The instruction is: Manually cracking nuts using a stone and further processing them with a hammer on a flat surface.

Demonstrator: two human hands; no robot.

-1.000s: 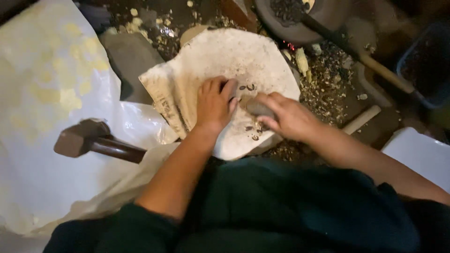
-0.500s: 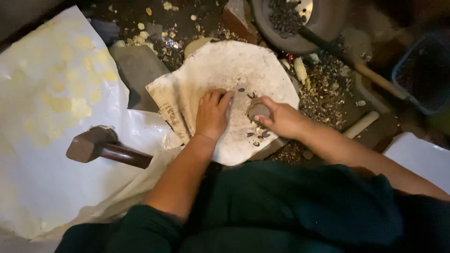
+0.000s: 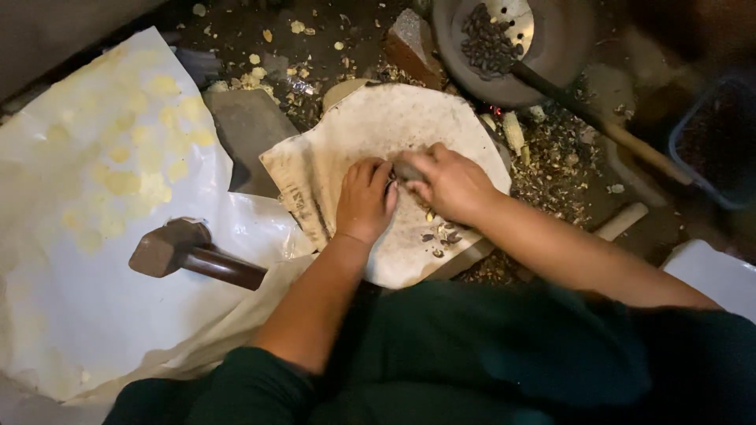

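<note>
Head cam: right hand point(image 3: 450, 182) was closed around a small gray stone point(image 3: 408, 171) mid-cloth point(image 3: 370, 118), left hand point(image 3: 364, 201) flat beside it, gripping nothing, cracked seeds point(image 3: 442, 234) near the front edge.

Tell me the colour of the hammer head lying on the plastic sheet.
Dull brown hammer head, seen in the head view.

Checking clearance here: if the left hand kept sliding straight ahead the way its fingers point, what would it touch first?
Almost at once the small grey stone gripped in the right hand, just past the left hand fingertips on the pale cloth. Depth is uncertain.
</note>
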